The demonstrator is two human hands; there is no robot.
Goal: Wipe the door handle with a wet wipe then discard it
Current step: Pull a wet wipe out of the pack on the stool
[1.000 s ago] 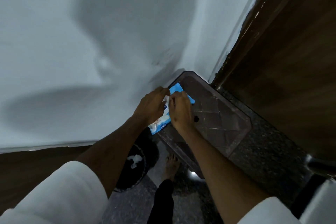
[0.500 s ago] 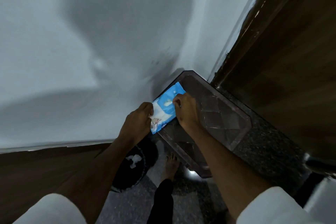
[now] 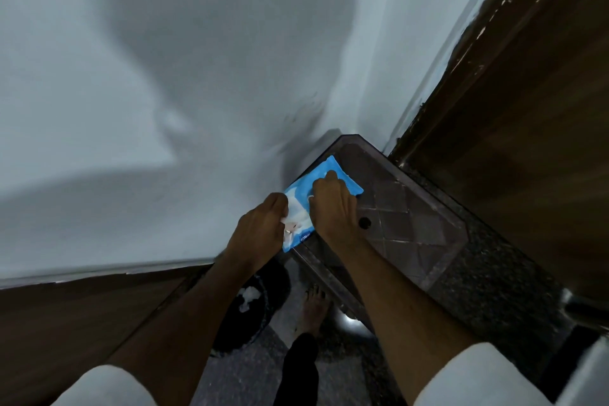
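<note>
Wet-wipe packet, a flat blue-and-white plastic pouch [image 3: 301,211], lies on the near-left edge of a dark brown worktop with a diamond-patterned top [image 3: 425,227], in the corner where the pale wall [image 3: 138,82] meets a dark wooden door frame [image 3: 514,128]. Seen from the packet, the wall stands at 10 o'clock and the door frame at 2 o'clock. The left hand [image 3: 260,229] pinches the packet's near-left end between thumb and fingers, its grip closed on the plastic. The right hand [image 3: 333,204] rests over the middle of the packet, fingertips curled down onto its top face; whether its grip has caught a flap or a wipe cannot be told. The two hands sit just beside each other, with the packet between them. A small dark round mark [image 3: 364,223] shows on the worktop at 3 o'clock of the right hand, just beside it. Below the worktop, at 6 o'clock, a bare foot [image 3: 313,310] stands on a speckled grey stone floor [image 3: 263,369]. A round black bin [image 3: 250,303] holding a crumpled white scrap [image 3: 247,297] sits at 7 o'clock, beside the foot. White sleeves [image 3: 108,387] cover both upper arms at the lower edge.
</note>
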